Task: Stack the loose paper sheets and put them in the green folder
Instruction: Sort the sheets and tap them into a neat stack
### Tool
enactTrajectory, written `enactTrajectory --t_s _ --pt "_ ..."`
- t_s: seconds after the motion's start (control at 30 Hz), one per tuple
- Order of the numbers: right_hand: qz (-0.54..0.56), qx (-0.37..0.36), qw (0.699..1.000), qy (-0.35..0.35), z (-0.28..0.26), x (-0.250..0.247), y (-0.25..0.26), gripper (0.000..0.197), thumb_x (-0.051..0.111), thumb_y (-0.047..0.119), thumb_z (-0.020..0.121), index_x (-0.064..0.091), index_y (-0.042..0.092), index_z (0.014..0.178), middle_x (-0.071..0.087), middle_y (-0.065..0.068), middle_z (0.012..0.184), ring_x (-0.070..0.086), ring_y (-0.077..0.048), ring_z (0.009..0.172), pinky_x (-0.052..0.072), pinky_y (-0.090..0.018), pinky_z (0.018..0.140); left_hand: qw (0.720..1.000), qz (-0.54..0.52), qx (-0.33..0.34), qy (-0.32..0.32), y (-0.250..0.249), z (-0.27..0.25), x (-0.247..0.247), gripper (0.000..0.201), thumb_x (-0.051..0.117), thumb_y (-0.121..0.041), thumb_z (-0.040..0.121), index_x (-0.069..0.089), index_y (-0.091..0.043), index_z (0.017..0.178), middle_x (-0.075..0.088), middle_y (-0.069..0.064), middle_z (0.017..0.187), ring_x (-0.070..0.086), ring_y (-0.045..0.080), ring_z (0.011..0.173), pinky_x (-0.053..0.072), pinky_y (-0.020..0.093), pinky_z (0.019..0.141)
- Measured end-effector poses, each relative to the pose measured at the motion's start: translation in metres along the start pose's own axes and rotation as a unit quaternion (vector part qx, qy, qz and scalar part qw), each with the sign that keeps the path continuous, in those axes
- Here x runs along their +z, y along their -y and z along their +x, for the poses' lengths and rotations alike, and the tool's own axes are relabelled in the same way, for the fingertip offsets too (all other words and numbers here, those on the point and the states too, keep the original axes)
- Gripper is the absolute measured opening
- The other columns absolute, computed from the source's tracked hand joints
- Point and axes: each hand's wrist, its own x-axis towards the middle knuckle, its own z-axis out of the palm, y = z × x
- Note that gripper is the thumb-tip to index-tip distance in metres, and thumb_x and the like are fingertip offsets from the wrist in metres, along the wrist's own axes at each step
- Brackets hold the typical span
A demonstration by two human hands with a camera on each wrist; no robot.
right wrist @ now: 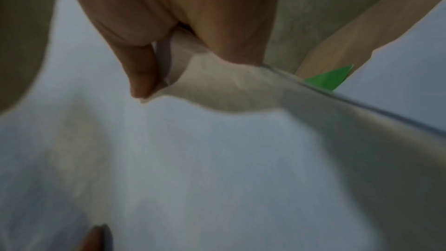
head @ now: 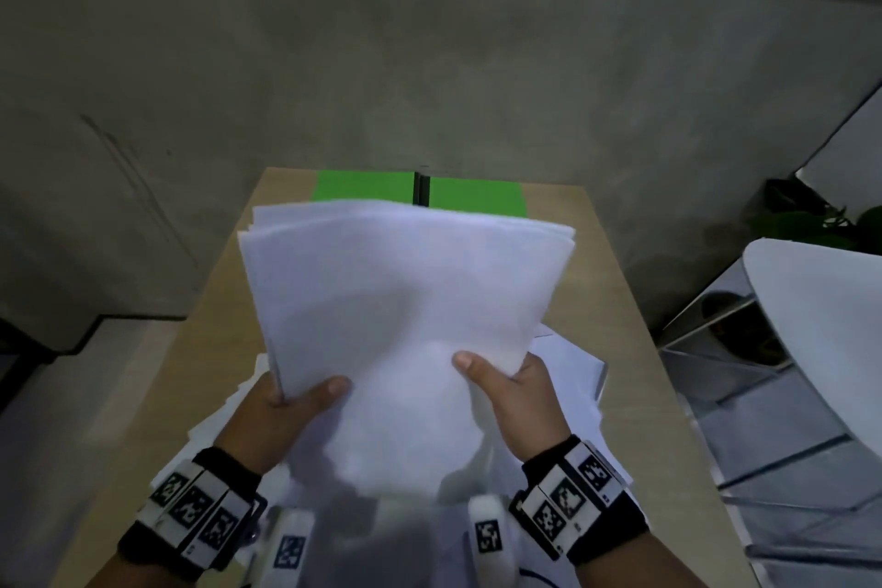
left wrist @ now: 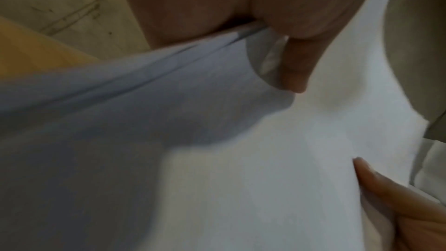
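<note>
Both hands hold a stack of white paper sheets point(head: 401, 301) lifted above the table. My left hand point(head: 281, 406) grips its near left edge, thumb on top. My right hand point(head: 515, 392) pinches the near right corner, thumb on top. In the left wrist view the left thumb presses the paper point(left wrist: 241, 159); in the right wrist view the right thumb presses the sheets point(right wrist: 193, 159). More loose white sheets point(head: 568, 372) lie on the table beneath. The green folder point(head: 362, 191) lies open at the table's far end, partly hidden by the stack; a corner of the folder point(right wrist: 330, 79) shows.
The light wooden table point(head: 601, 272) has a grey wall right behind its far end. A white chair point(head: 821, 320) stands to the right. A dark plant point(head: 802, 220) sits at the far right. Floor shows at the left.
</note>
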Motion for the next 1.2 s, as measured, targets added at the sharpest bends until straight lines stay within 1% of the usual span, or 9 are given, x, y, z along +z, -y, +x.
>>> enactTrajectory --t_s 0.1,0.17,0.23,0.33,0.47,0.57,0.8,1.0,1.2 --pt "-0.031 0.066 0.995 0.073 0.015 0.009 -0.014 0.026 0.064 0.005 0.080 0.069 0.013 0.104 0.075 0.005 0.098 0.070 -0.008 0.089 0.054 -0.018 0.074 0.998 0.019 -0.047 -0.045 0.006 -0.001 -0.013 0.014 0.070 -0.017 0.082 0.061 -0.016 0.072 0.068 -0.014 0.050 0.060 0.009 0.068 0.044 0.017 0.058" --pt "-0.037 0.145 0.984 0.098 0.028 0.009 -0.037 0.033 0.048 -0.008 0.081 0.065 0.015 0.098 0.070 -0.001 0.090 0.067 -0.010 0.075 0.052 -0.019 0.062 0.993 0.029 -0.089 -0.076 0.018 -0.007 -0.031 0.019 0.062 -0.010 0.088 0.056 -0.010 0.070 0.067 0.003 0.062 0.058 0.005 0.054 0.045 0.014 0.052" --pt "-0.194 0.183 0.962 0.065 0.041 0.007 -0.065 0.033 0.043 -0.003 0.087 0.060 0.015 0.108 0.065 -0.007 0.106 0.064 -0.016 0.089 0.052 -0.025 0.074 0.982 0.015 -0.143 -0.123 0.029 -0.017 -0.052 0.016 0.069 -0.018 0.084 0.059 -0.008 0.077 0.064 0.016 0.086 0.062 0.007 0.060 0.050 0.019 0.066" --pt "-0.472 0.187 0.860 0.047 0.045 0.018 -0.094 0.059 0.054 0.038 0.084 0.041 0.014 0.137 0.044 -0.009 0.141 0.043 -0.029 0.127 0.038 -0.038 0.105 0.966 0.036 -0.171 -0.190 0.052 -0.033 -0.090 0.043 0.076 -0.035 0.074 0.065 0.000 0.096 0.065 0.025 0.111 0.062 0.027 0.093 0.043 0.040 0.087" --pt "-0.620 0.168 0.759 0.105 0.034 0.053 -0.110 0.102 0.062 0.064 0.066 0.022 0.014 0.144 0.032 -0.008 0.145 0.031 -0.032 0.130 0.035 -0.043 0.103 0.953 0.015 -0.214 -0.213 0.054 -0.050 -0.110 0.042 0.062 -0.032 0.087 0.057 0.003 0.110 0.059 0.026 0.119 0.056 0.037 0.111 0.041 0.042 0.080" --pt "-0.578 0.179 0.789 0.111 0.031 0.060 -0.123 0.089 0.064 0.048 0.073 0.021 0.020 0.145 0.038 -0.007 0.142 0.040 -0.030 0.128 0.040 -0.041 0.103 0.954 -0.014 -0.205 -0.219 0.053 -0.060 -0.113 0.025 0.056 -0.008 0.090 0.051 -0.003 0.114 0.053 0.017 0.123 0.050 0.028 0.106 0.032 0.022 0.076" --pt "-0.470 0.185 0.861 0.053 0.038 0.003 -0.103 0.036 0.058 0.031 0.087 0.061 0.009 0.116 0.063 -0.014 0.124 0.057 -0.031 0.115 0.042 -0.031 0.095 0.946 0.020 -0.222 -0.236 0.079 -0.062 -0.118 0.030 0.068 -0.016 0.084 0.062 0.007 0.102 0.064 0.025 0.102 0.055 0.027 0.086 0.039 0.038 0.083" --pt "-0.593 0.300 0.743 -0.082 0.016 -0.104 -0.092 0.055 0.061 0.041 0.076 0.053 0.018 0.124 0.049 -0.015 0.124 0.048 -0.037 0.111 0.043 -0.040 0.089 0.947 -0.002 -0.220 -0.234 0.092 -0.060 -0.112 0.024 0.066 -0.006 0.084 0.061 0.010 0.100 0.061 0.023 0.096 0.053 0.023 0.086 0.037 0.039 0.082" --pt "-0.593 0.287 0.744 -0.115 0.000 -0.120 -0.105 0.060 0.063 0.043 0.076 0.048 0.022 0.131 0.038 -0.013 0.138 0.037 -0.038 0.119 0.034 -0.045 0.099 0.951 0.003 -0.213 -0.224 0.102 -0.061 -0.106 0.013 0.065 -0.004 0.085 0.060 0.005 0.093 0.062 0.023 0.099 0.054 0.024 0.089 0.037 0.039 0.086"
